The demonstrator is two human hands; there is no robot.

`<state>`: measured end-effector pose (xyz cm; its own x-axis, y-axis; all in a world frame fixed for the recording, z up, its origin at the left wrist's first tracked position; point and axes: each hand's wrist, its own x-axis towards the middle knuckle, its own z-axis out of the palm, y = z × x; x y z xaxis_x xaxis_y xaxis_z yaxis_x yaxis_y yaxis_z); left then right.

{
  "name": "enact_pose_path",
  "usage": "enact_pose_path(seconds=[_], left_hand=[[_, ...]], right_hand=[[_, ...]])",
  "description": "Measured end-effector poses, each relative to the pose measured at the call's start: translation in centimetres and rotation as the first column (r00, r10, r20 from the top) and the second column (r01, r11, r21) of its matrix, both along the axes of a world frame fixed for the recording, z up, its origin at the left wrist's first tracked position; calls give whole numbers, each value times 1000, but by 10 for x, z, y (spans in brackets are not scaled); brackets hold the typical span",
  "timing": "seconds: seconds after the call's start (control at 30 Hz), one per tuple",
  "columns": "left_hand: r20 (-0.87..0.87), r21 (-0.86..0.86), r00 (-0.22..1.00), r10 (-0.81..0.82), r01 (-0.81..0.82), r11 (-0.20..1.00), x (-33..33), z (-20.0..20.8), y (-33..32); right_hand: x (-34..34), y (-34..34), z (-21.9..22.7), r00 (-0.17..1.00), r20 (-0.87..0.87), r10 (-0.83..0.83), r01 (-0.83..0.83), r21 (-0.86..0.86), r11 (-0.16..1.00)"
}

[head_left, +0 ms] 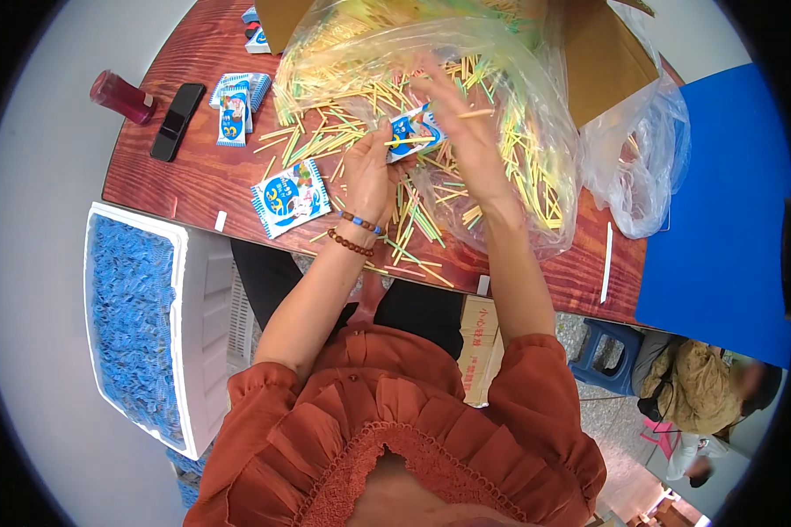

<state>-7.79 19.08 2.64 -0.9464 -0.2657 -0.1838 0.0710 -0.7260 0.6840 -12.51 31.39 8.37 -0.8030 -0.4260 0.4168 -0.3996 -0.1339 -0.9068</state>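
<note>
My left hand point(369, 171), with beaded bracelets at its wrist, is closed on a small blue-and-white printed packet point(402, 151). A thin yellow stick point(410, 140) lies across the packet's front. Close on the right is my right hand point(476, 154), its fingertips smeared by motion. An orange-yellow thin stick point(477, 113) crosses this hand and pokes out past its right side; how the fingers grip it is hard to see. Around and beneath both hands, many loose yellow and green sticks point(409, 220) are scattered, partly inside a large clear plastic bag point(536, 114).
Left on the red-brown wooden table point(237, 176) are a larger blue-and-white packet point(292, 198), stacked small packets point(234, 114), a black phone point(177, 121) and a red jar point(123, 97). A white foam box point(180, 290) of blue packets stands lower left. At right are a cardboard box point(606, 66) and blue stool point(608, 356).
</note>
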Motion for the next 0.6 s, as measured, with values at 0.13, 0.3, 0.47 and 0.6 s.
enact_pose_path(seconds=[0.13, 0.3, 0.47, 0.6], left_hand=[[-28, 9, 1000, -13, 13, 1000, 0, -2, -1], [15, -3, 1000, -13, 13, 1000, -2, -5, -2], [32, 48, 999, 10, -11, 999, -5, -5, -6], [59, 61, 993, 99, -102, 993, -3, -3, -25]], right_hand=[[-8, 4, -2, 992, -70, -102, 109, 117, 987], [-11, 6, 4, 995, 18, -96, 92, 147, 985], [-8, 10, 3, 984, -95, -147, 163, 179, 970], [-17, 33, -14, 956, -201, -215, 286, 460, 841]])
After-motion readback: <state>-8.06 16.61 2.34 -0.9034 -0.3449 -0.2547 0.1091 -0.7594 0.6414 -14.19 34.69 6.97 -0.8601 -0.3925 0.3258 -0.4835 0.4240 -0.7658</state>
